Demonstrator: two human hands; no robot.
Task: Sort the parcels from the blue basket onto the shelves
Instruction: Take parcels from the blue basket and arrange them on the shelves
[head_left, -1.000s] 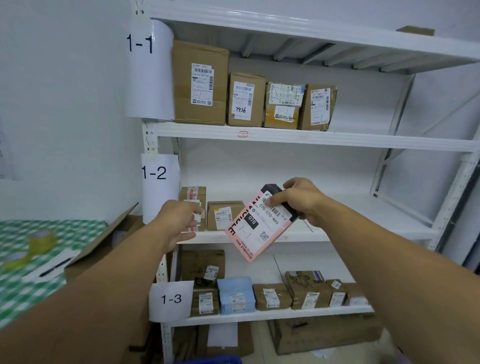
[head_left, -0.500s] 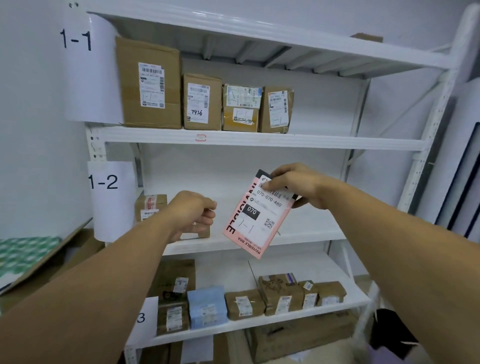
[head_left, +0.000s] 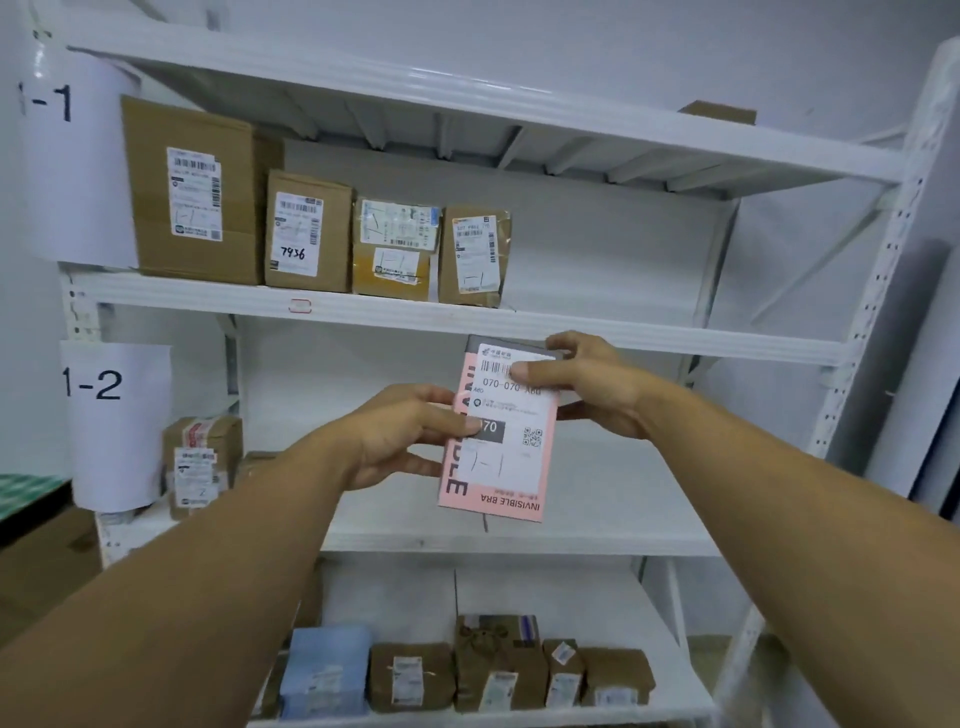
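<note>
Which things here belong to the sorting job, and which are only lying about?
Belonging: pink parcel, gripped by left hand and right hand; shelf with the 1-1 sign; brown parcels already standing on it.
Lying about: green checked cloth at far left; brown carton below it.

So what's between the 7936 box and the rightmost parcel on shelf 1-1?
Head view: one yellowish parcel with two labels stands between them.
</note>
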